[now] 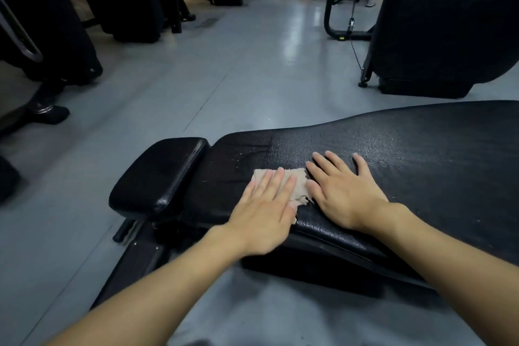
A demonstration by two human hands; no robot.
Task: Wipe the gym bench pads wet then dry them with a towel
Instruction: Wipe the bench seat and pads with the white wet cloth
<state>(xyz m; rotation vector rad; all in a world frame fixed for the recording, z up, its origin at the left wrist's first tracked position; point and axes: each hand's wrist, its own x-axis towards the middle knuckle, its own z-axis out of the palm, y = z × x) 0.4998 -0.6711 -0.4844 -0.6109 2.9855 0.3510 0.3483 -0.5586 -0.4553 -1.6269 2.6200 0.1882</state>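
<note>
Beige cloth (298,180) pressed under the flat left hand (264,206), seemingly mid-wipe on the bench pad (427,149); the empty right hand (346,191) lies flat alongside; next, sweep beyond it

- The long bench pad (407,154) is black, bumpy and cracked, with a dull shine.
- The small pad (160,174) is black, smoother and shiny.
- The cloth (297,181) is beige, soft, with frayed edges.
- The floor (252,70) is grey, smooth and glossy.
</note>
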